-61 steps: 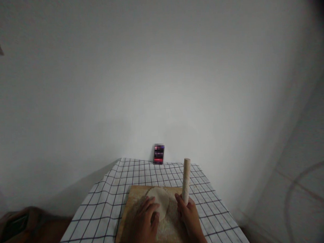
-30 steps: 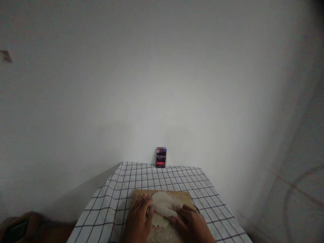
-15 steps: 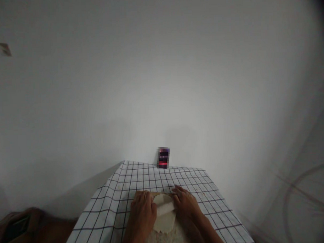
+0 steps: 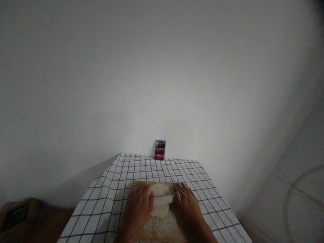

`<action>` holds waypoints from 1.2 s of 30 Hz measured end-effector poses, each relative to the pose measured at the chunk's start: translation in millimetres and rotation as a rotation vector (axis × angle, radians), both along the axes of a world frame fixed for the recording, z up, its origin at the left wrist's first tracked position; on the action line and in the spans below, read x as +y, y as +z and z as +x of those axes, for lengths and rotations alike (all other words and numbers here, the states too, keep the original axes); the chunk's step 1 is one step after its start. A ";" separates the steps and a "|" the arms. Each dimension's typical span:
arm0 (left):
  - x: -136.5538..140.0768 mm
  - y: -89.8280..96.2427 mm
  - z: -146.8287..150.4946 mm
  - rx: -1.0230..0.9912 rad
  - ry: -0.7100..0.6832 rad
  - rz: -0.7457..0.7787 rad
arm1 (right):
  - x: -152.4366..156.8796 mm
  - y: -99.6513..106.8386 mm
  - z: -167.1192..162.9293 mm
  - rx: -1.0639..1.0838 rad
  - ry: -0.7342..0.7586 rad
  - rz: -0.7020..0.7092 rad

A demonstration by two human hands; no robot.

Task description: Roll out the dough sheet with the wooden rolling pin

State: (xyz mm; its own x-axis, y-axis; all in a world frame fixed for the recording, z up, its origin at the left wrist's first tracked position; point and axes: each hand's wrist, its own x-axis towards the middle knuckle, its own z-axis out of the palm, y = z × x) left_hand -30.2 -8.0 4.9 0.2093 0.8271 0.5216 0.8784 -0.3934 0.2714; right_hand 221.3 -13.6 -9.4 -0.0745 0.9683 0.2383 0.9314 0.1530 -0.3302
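Observation:
A pale rolling pin (image 4: 163, 200) lies crosswise over a flat, thin sheet of dough (image 4: 160, 211). Under the dough is a wooden board (image 4: 163, 233), dusted with what looks like flour. My left hand (image 4: 139, 203) is closed over the pin's left end, its fingers pointing forward. At the opposite end, my right hand (image 4: 188, 202) rests over the pin with its fingers reaching forward along the board's right side. Both hands hide the ends of the pin. Dough shows in front of the pin and behind it.
A white tablecloth with dark grid lines (image 4: 92, 205) covers the table. Against the pale wall, at the table's far edge, stands a small blurred-out dark object (image 4: 160, 150). Brown furniture (image 4: 19, 215) is low at the left.
Everything sits slightly higher in view, with more of the board's near part showing. The rolling pin looks more level, and my right hand's fingers are more spread over its end.

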 end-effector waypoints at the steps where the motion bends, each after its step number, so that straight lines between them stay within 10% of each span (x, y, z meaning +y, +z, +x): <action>1: -6.1 -3.3 -0.8 -0.002 -0.014 0.002 | -8.0 -2.3 1.3 -0.003 0.004 0.005; 8: -28.2 -22.2 -4.3 0.006 -0.035 0.042 | -14.8 -0.3 -2.2 -0.004 0.025 -0.036; 17: 13.1 13.1 1.7 -0.026 0.026 -0.099 | 42.0 20.5 -17.5 -0.036 0.000 -0.133; 31: -38.4 -39.0 -10.6 0.059 -0.050 0.238 | -34.4 -30.0 -1.7 -0.018 0.023 0.075; 36: -30.3 -27.8 -8.1 0.037 -0.035 0.194 | -17.8 -12.3 -12.1 -0.037 -0.022 0.067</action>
State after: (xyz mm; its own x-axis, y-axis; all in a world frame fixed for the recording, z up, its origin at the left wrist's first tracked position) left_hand -38.3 -38.3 -22.9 0.2585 0.7034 0.6621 0.8711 -0.4660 0.1551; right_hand 209.2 -31.4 -21.7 -0.0637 0.9519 0.2998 0.9460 0.1533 -0.2855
